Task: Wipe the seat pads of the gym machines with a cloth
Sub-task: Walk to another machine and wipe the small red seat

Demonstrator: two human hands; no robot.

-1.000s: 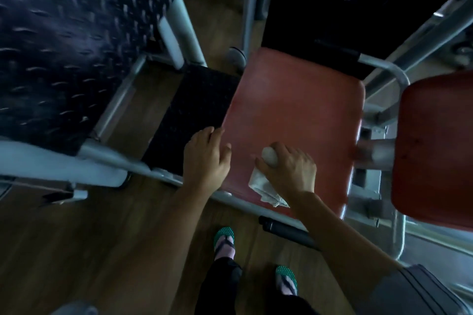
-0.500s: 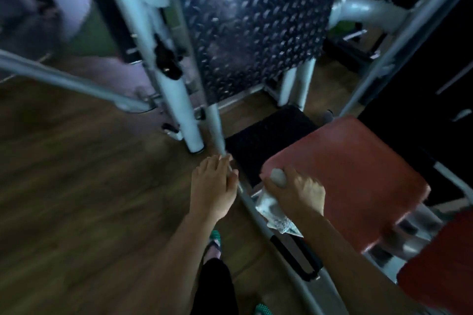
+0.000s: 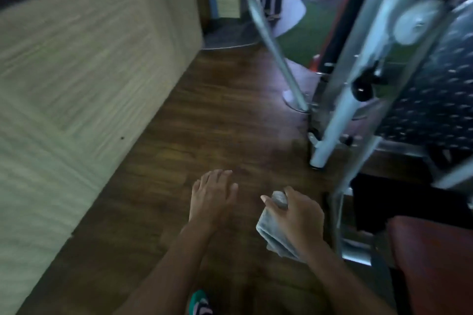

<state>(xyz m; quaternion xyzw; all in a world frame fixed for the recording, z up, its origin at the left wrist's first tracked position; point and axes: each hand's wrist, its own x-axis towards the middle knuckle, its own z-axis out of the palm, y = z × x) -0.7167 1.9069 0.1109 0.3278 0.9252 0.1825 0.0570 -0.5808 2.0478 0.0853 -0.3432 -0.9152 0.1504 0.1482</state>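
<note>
My right hand point(image 3: 299, 215) grips a crumpled white cloth point(image 3: 275, 231), which hangs below the fingers over the wooden floor. My left hand point(image 3: 212, 197) hovers palm down beside it, fingers apart and empty. The red seat pad point(image 3: 432, 263) lies at the lower right edge, to the right of the cloth and not touched by either hand. The picture is blurred by motion.
A pale wood-panelled wall point(image 3: 84, 89) runs along the left. White machine posts point(image 3: 337, 115) and a black tread-plate panel point(image 3: 432, 100) stand at the right. A dark wooden floor point(image 3: 217, 120) stretches ahead toward a doorway. My green sandal point(image 3: 199, 302) shows at the bottom.
The view has swung left, away from the red seat pad. My right hand has come off the pad with the cloth, and both hands are now over the floor.
</note>
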